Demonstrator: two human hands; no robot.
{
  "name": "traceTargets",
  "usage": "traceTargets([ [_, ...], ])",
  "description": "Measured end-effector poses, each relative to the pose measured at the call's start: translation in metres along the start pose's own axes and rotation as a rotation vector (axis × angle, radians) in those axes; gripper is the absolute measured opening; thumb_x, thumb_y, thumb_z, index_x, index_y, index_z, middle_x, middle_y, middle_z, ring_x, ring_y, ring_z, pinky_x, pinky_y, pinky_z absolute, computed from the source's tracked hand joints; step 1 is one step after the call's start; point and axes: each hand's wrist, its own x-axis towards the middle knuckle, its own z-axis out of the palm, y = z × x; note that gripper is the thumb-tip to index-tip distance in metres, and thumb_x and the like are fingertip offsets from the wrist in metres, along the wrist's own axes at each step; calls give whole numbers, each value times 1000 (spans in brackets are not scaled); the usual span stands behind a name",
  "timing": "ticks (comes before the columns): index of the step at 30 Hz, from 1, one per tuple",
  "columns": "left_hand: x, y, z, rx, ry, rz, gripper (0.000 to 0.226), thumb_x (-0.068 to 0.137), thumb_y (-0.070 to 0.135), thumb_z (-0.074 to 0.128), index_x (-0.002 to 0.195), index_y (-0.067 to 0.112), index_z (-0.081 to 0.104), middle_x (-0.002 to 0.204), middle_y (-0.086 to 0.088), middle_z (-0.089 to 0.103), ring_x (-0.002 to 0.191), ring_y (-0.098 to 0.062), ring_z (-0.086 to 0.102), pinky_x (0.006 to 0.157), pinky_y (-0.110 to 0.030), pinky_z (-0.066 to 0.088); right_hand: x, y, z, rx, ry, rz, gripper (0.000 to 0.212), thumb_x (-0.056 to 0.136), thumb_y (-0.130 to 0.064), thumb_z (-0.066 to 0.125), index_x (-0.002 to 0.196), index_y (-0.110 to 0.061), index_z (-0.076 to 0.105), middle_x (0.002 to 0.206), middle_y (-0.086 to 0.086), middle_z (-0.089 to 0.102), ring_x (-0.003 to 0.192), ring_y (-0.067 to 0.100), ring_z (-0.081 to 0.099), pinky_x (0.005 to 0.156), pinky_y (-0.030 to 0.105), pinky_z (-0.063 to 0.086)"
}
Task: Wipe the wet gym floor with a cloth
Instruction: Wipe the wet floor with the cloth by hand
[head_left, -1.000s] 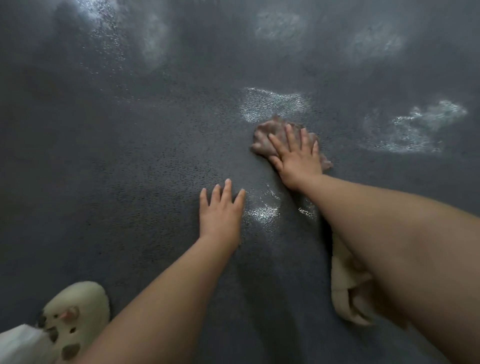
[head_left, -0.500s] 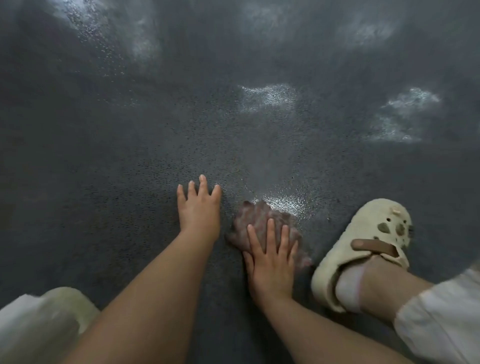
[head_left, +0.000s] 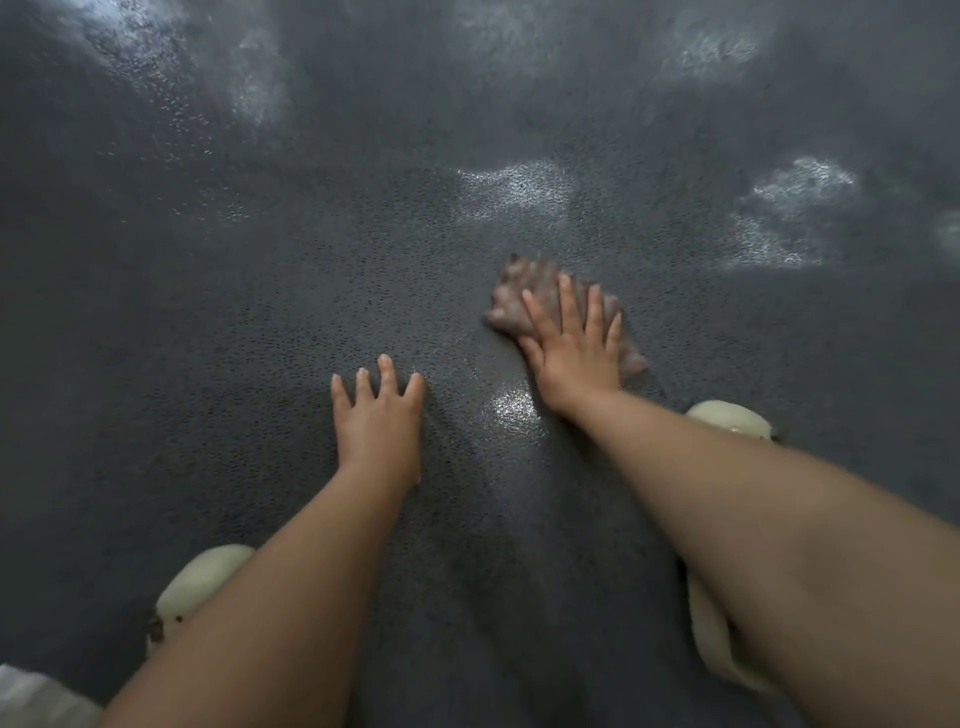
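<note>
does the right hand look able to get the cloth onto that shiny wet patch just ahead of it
Probably yes: the right hand presses the cloth flat, and only bare floor lies before the wet patch.

I see right hand (head_left: 574, 348) flat, fingers spread, pressing the brownish cloth (head_left: 535, 293) onto the dark textured floor (head_left: 218, 322). Left hand (head_left: 376, 415) flat on bare floor, apart from cloth. Wet sheen patch (head_left: 511, 410) between the wrists, more patches farther out. Cream clog (head_left: 200, 584) by left forearm, another clog (head_left: 727, 415) behind right forearm.
</note>
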Motion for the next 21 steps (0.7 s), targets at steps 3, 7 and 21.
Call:
traceTargets([
  [3,0,1,2,-23,16,-7,98,80,31,73,149,22,4,158,-14,-8,145,-35,2,115,-54,2,31,8,-18,-5,-74,2,57,97,-56,21,148,-44,-1,158,-2,-19,143,30,-22,113,52,-14],
  [7,0,2,2,-70,10,-8,89,84,24,70,148,21,8,158,-14,-8,145,-36,3,115,-52,7,21,-1,-11,28,-19,48,55,97,-55,22,148,-44,3,158,-2,-15,144,30,-18,113,54,-11],
  [21,9,5,-25,81,35,10,49,93,28,55,137,18,33,148,-18,33,131,-33,41,104,-38,30,-132,-60,73,33,122,25,54,84,-47,35,136,-37,36,148,11,33,133,41,26,105,61,15],
])
